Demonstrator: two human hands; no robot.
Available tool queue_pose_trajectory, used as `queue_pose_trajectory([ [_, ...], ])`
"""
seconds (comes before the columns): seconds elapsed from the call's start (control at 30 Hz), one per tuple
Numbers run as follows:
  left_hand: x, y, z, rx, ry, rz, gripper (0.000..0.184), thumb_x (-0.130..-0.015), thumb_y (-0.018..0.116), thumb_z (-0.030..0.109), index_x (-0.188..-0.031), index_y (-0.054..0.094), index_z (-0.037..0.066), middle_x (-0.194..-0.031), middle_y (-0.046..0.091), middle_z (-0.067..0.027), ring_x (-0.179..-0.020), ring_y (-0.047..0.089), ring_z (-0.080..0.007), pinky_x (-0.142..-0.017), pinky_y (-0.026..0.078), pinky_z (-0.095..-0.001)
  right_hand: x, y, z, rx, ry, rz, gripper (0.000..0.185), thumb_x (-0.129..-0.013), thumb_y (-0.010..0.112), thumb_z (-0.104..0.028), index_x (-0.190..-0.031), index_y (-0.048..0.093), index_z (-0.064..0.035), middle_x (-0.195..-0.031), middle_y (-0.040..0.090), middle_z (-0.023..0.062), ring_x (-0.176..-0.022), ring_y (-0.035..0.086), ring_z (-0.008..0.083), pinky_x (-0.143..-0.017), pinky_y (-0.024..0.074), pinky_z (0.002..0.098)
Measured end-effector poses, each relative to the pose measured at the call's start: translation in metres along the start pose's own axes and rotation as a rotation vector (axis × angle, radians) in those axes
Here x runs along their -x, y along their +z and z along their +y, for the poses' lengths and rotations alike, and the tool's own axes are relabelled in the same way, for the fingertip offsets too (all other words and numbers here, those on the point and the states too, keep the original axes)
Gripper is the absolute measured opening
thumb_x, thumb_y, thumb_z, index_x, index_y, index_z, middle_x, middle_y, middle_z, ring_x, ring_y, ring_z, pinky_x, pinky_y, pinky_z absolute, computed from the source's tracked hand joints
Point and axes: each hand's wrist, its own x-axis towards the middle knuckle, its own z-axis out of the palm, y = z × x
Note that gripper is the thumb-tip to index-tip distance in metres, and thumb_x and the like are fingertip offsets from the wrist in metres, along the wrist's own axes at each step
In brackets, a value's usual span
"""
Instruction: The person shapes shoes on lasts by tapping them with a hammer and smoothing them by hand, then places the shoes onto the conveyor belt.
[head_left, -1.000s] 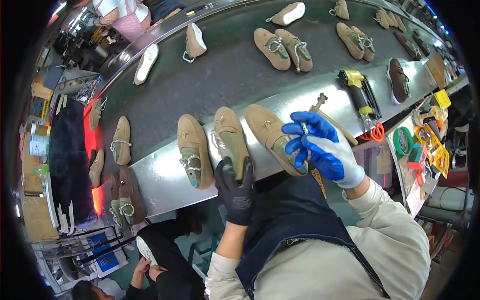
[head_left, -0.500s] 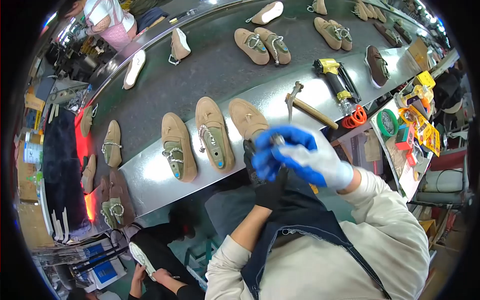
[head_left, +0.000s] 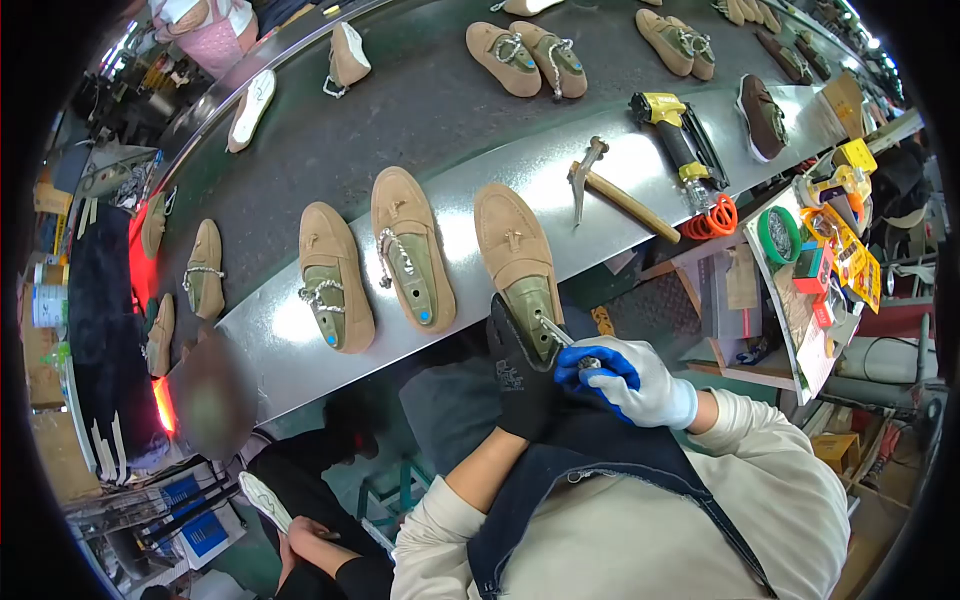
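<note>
My left hand (head_left: 521,385), in a black glove, grips the heel end of a tan tasselled loafer (head_left: 514,235), whose toe points away from me. Inside the loafer sits a green shoe last (head_left: 533,306) with holes in its top. My right hand (head_left: 635,382), in a white glove with blue palm and fingers, is closed around a slim metal tool (head_left: 554,330). Its thin end meets the last near a hole; most of its handle is hidden by my fingers. Left of these, two tan loafers (head_left: 413,250) on green lasts rest on the metal ledge (head_left: 270,365).
A claw-type hammer (head_left: 625,205), a yellow-black nail gun (head_left: 680,140) and its orange coiled hose (head_left: 712,222) lie to the right. More shoes stand on the dark conveyor belt (head_left: 430,125). A side tray holds a green bowl (head_left: 778,236). At lower left, a person's hands (head_left: 305,535) hold a white-soled shoe.
My right hand has come down from in front of the loafer, and the tool now meets the last. The loafer shows in full. The view has shifted slightly.
</note>
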Motion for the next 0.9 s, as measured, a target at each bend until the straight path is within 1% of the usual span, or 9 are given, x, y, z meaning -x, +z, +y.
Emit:
queue_pose_trajectory([
  [0.2,-0.009,-0.004,0.021,-0.256,0.146,0.066,0.085,-0.095,0.067,0.022,-0.162,0.022,-0.003,-0.160,0.034,-0.0292,-0.146,0.038,-0.0426,-0.124,0.028,-0.0467,-0.010,-0.003,0.012,0.371,-0.138,-0.033,0.032,-0.092,0.070,-0.009,-0.122,0.068,0.0025,-0.104,0.075,0.0155,-0.076,0.072,0.0288,-0.069,0.0564,0.0339],
  [0.23,-0.007,0.009,0.020,-0.266,0.154,0.074,0.085,-0.095,0.067,0.022,-0.162,0.022,-0.003,-0.160,0.034,-0.0292,-0.146,0.038,-0.0426,-0.124,0.028,-0.0467,-0.008,-0.007,0.009,0.367,-0.152,-0.033,0.032,-0.092,0.070,-0.009,-0.122,0.068,0.0025,-0.104,0.075,0.0155,-0.076,0.072,0.0288,-0.069,0.0564,0.0339],
  [0.4,-0.002,0.035,0.002,-0.053,0.175,0.019,0.082,-0.097,0.061,0.017,-0.163,0.018,-0.005,-0.164,0.028,-0.0315,-0.149,0.033,-0.0455,-0.125,0.027,-0.0485,-0.023,-0.006,0.006,0.770,-0.156,0.091,0.035,-0.086,0.074,-0.008,-0.120,0.073,-0.0012,-0.092,0.076,0.0141,-0.070,0.069,0.0337,-0.065,0.0552,0.0386],
  [0.43,-0.002,0.029,0.004,-0.104,0.169,0.075,0.082,-0.097,0.061,0.017,-0.163,0.018,-0.005,-0.164,0.028,-0.0315,-0.149,0.033,-0.0455,-0.125,0.027,-0.0485,-0.026,0.001,0.000,0.723,-0.207,0.055,0.035,-0.086,0.074,-0.008,-0.120,0.073,-0.0012,-0.092,0.076,0.0141,-0.070,0.069,0.0337,-0.065,0.0552,0.0386],
  [0.6,-0.017,0.033,0.009,-0.259,0.227,0.177,0.085,-0.094,0.063,0.019,-0.162,0.018,-0.007,-0.163,0.028,-0.0340,-0.149,0.033,-0.0481,-0.123,0.030,-0.0490,-0.033,0.003,-0.023,0.824,-0.005,0.039,0.063,-0.087,0.074,-0.011,-0.146,0.055,0.0009,-0.144,0.060,0.0246,-0.119,0.064,0.0396,-0.097,0.0524,0.0433],
  [0.63,-0.020,0.025,0.011,-0.274,0.218,0.212,0.085,-0.094,0.063,0.019,-0.162,0.018,-0.007,-0.163,0.028,-0.0340,-0.149,0.033,-0.0481,-0.123,0.030,-0.0490,-0.050,0.010,-0.007,0.814,-0.030,0.010,0.063,-0.087,0.074,-0.011,-0.146,0.055,0.0009,-0.144,0.060,0.0246,-0.119,0.064,0.0396,-0.097,0.0524,0.0433],
  [0.8,-0.025,0.022,0.028,-0.131,0.178,0.221,0.093,-0.089,0.070,0.022,-0.161,0.020,-0.006,-0.159,0.033,-0.0330,-0.140,0.040,-0.0497,-0.119,0.034,-0.0497,-0.107,0.030,0.072,0.924,-0.157,0.110,0.073,-0.095,0.066,-0.014,-0.160,0.034,0.0002,-0.165,0.034,0.0245,-0.152,0.032,0.0413,-0.124,0.0297,0.0446],
  [0.83,-0.018,0.014,0.026,-0.126,0.178,0.215,0.093,-0.089,0.070,0.022,-0.161,0.020,-0.006,-0.159,0.033,-0.0330,-0.140,0.040,-0.0497,-0.119,0.034,-0.0497,-0.099,0.032,0.066,0.928,-0.151,0.114,0.073,-0.095,0.066,-0.014,-0.160,0.034,0.0002,-0.165,0.034,0.0245,-0.152,0.032,0.0413,-0.124,0.0297,0.0446],
  [0.9,-0.011,-0.003,0.021,-0.142,0.121,0.275,0.093,-0.088,0.072,0.022,-0.161,0.021,-0.006,-0.158,0.034,-0.0329,-0.140,0.041,-0.0497,-0.119,0.035,-0.0500,-0.088,0.034,0.054,0.682,-0.028,0.057,0.073,-0.097,0.063,-0.013,-0.161,0.031,0.0003,-0.165,0.034,0.0229,-0.153,0.031,0.0380,-0.125,0.0284,0.0433],
])
